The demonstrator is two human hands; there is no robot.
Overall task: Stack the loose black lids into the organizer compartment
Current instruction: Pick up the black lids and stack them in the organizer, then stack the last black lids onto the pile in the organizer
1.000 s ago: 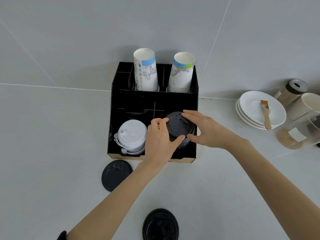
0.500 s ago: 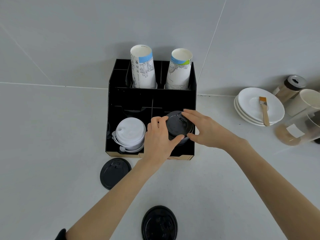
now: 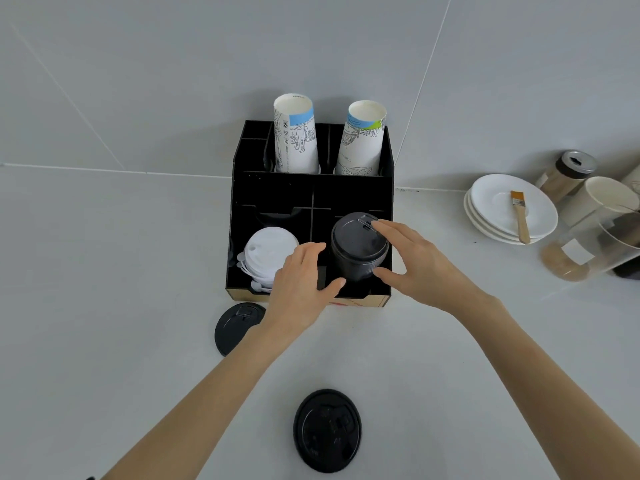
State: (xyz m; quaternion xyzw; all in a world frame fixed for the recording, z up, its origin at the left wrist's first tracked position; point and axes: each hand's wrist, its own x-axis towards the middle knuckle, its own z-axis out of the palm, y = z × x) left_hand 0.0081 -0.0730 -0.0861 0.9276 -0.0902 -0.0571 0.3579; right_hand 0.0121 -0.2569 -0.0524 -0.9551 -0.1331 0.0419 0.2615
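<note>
A black organizer (image 3: 239, 209) stands against the wall. A stack of black lids (image 3: 358, 249) sits upright in its front right compartment. My right hand (image 3: 415, 261) spans the stack, index fingertip on the top lid and thumb against its lower side. My left hand (image 3: 301, 282) hovers just left of the stack, fingers apart and off it. Two loose black lids lie on the counter: one (image 3: 235, 330) by the organizer's front left corner, partly under my left wrist, and one (image 3: 327, 431) near the bottom centre.
White lids (image 3: 266, 251) fill the front left compartment. Two paper cups (image 3: 296, 136) (image 3: 362, 140) stand in the back row. To the right are stacked white saucers (image 3: 491, 216) with a brush (image 3: 519, 216), a spice jar (image 3: 568, 171), a white cup (image 3: 602, 199) and a glass container (image 3: 588, 254).
My left hand has let go of the black lid stack and drawn back to the left. The right hand keeps its hold. The stack now stands settled in the compartment.
</note>
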